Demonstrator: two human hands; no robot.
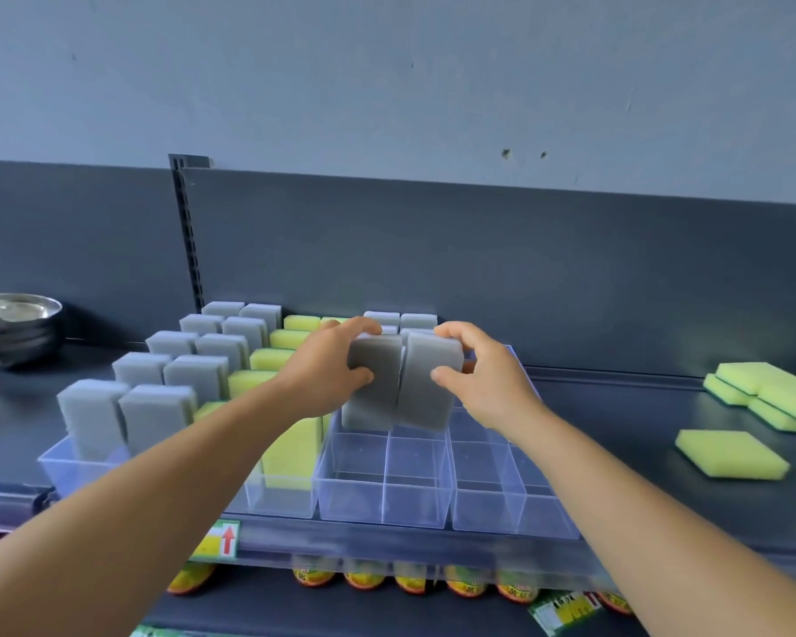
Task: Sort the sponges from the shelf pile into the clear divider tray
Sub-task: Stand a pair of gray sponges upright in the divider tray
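Sponges fill most of the head view. The left hand (327, 370) grips an upright grey sponge (372, 383), thumb on its front face and fingers curled over the top; the right hand (488, 383) holds a second grey sponge (428, 383) the same way, so each grip is closed on its own sponge. The two sponges touch side by side, their lower ends at the rim of the clear divider tray (387, 494), above its middle cells. To the left, more grey sponges (157, 420) and yellow sponges (290, 448) stand upright in rows in the tray. Loose yellow-green sponges (731, 452) lie flat on the dark shelf (616, 406) to the right. A metal bowl (15, 328) sits far left.
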